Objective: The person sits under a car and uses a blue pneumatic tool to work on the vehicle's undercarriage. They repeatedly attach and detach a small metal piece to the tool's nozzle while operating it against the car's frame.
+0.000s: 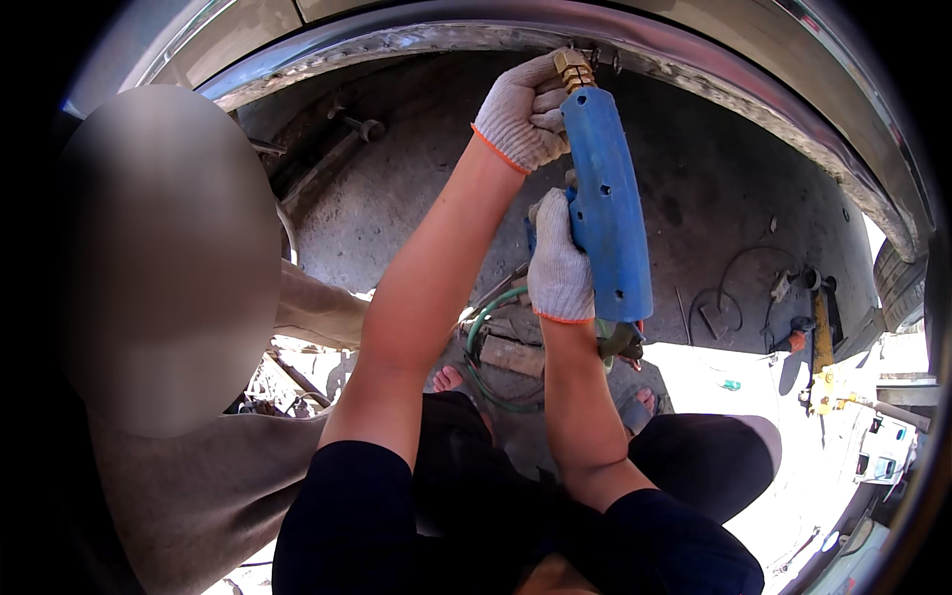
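Observation:
A blue welding gun, long-bodied with a brass fitting at its front, points up at the lower edge of a car's body panel. My right hand, in a white knit glove with an orange cuff, is closed round the gun's grip, partly hidden behind the blue body. Farther forward, my left hand, gloved alike, has its fingers curled at the front of the gun beside the brass fitting. The fitting's tip is close to the panel's edge; contact cannot be made out. Cables leave the gun's rear end.
A person in brown clothing is close on my left. Green hose and a wooden block lie by my feet. A yellow jack and thin black cable are at the right, near a tire. Metal tools lie under the car.

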Motion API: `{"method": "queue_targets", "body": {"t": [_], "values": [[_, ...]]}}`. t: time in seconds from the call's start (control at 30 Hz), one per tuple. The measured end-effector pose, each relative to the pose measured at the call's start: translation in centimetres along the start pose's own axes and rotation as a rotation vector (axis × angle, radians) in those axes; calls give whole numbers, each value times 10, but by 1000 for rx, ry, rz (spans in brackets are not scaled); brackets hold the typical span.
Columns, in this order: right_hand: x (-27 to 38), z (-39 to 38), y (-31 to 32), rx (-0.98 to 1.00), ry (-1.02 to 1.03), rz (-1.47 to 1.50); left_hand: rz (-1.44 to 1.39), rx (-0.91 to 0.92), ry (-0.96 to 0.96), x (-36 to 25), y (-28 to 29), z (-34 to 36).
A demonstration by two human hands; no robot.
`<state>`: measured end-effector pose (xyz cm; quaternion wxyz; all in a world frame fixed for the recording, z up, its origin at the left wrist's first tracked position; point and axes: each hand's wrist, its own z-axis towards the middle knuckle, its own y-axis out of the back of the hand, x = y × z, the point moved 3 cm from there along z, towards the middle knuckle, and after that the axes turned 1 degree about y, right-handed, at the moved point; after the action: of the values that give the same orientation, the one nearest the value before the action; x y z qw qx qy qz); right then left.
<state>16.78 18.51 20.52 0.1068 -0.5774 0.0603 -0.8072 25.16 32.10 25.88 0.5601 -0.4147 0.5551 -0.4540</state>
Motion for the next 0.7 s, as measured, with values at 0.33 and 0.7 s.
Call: {"method": "queue_targets", "body": {"t": [0.33,0.7], "values": [[2,2,3,13,70,-44,26,-22,-45,-1,-2,-1],[-3,4,6,-22,32,-19,36,-26,-42,2,-3,-1]]}}
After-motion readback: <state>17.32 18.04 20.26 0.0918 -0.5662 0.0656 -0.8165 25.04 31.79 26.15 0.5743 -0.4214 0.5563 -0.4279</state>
